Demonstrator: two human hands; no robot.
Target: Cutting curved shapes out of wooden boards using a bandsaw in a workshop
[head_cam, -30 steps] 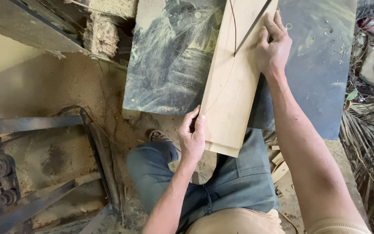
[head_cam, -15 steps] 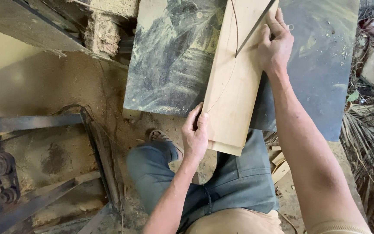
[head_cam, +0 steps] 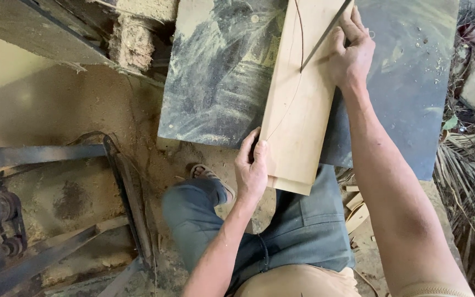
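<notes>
Both arms bare to above the elbow, no watch, rings or gloves on left hand (head_cam: 251, 170) or right hand (head_cam: 352, 55). Nails short. Tan short sleeve (head_cam: 432, 290) edge shows at right upper arm, w/ ribbed hem. Shirt (head_cam: 300, 281) same tan, seen at belly. Trousers (head_cam: 281, 234) blue-grey, dusty, faded at knees, dark seam down the middle. Sandal (head_cam: 207, 175) on one foot, strap type, dust-covered. Fine sawdust on clothes.

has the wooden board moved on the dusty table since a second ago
No. The wooden board lies as before: its near end overhangs the dark table's front edge alike, held by the left hand and right hand.
</notes>
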